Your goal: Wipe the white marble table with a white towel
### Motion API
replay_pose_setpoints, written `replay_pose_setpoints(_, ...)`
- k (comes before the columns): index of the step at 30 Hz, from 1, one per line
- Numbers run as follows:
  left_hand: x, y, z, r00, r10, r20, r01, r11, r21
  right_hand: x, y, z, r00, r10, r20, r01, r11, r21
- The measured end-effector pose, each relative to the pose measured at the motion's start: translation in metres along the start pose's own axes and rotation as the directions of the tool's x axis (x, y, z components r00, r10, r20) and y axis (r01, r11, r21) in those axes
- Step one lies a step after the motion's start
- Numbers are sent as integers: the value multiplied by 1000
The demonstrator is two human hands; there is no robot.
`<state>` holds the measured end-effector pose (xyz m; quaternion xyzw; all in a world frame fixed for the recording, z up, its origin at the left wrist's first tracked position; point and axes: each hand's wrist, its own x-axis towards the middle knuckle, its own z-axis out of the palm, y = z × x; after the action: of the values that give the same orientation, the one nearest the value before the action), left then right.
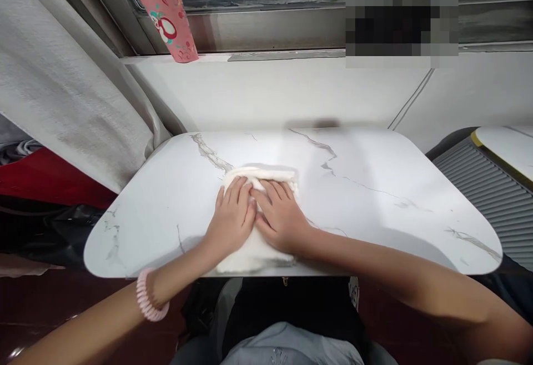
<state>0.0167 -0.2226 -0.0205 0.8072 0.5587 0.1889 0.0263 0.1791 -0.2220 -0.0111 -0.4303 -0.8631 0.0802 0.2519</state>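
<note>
A folded white towel (258, 256) lies near the front edge of a white marble-patterned table (395, 193). Both of my hands rest on top of it, side by side. My left hand (233, 215) lies flat on the towel's left part, fingers stretched toward the far fold. On the right part, my right hand (285, 215) presses down with its fingers spread out. The two thumbs nearly meet in the middle. A pink coiled band (150, 295) circles my left wrist.
On the window ledge at upper left stands a pink paper cup (166, 20). A grey-white curtain (70, 59) hangs left of the table. A ribbed grey cabinet side (495, 193) is at the right. The white wall (270, 93) borders the table's far edge.
</note>
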Motion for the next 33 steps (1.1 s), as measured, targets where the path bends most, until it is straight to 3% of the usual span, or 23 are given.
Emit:
replay_pose_setpoints(4, -11, 28, 1, 999, 14, 52, -13, 1000, -27, -26, 4, -17, 1000, -14, 23, 14, 1000, 10)
replay_pose_setpoints(9, 21, 41, 11, 997, 45, 58, -40, 997, -71, -25, 31, -27, 999, 29, 32, -29, 1000, -10)
replay_pose_setpoints(17, 130, 27, 44, 993, 117, -13, -118, 983, -138, 35, 104, -24, 984, 180, -15, -180, 978, -107)
replay_pose_setpoints(23, 201, 10, 59, 993, 111, -48, -117, 983, -139, 86, 147, -25, 971, 237, -13, -237, 968, -84)
replay_pose_setpoints(28, 233, 8, 66, 995, 92, -35, -97, 984, -151, 103, 169, -27, 956, 291, -30, -292, 955, -54)
replay_pose_setpoints(33, 239, 15, 63, 997, 79, 20, -77, 991, -111, 105, 181, -27, 958, 285, -39, -286, 957, -38)
